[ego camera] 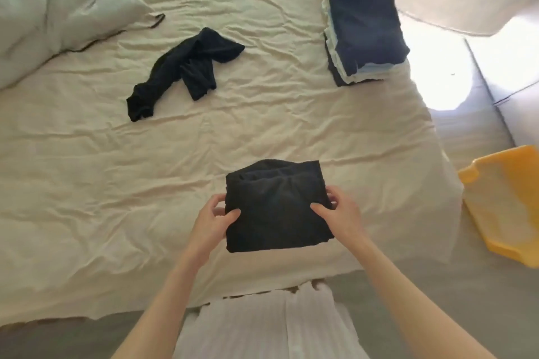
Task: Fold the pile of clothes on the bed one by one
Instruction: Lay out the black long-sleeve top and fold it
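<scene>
Both hands hold a folded black garment over the near edge of the bed.

Left hand [217, 217] grips the left edge of the folded black garment [277, 207], thumb on top and fingers curled underneath; right hand [339, 208] pinches the right edge the same way — garment is a compact square, layered folds showing at its far side. It sits low over the bed [116, 183], which has a wrinkled cream sheet; cannot tell if it touches the sheet. Further up, left of centre, a crumpled black garment [183, 67] lies unfolded on the sheet, well apart from the hands. At far right of the bed, a stack of folded clothes [364, 35] — dark blue piece on top, pale layers beneath. Pillow [58, 3] at top left. Yellow basket [504, 204] on the floor beside the bed, right side.
</scene>
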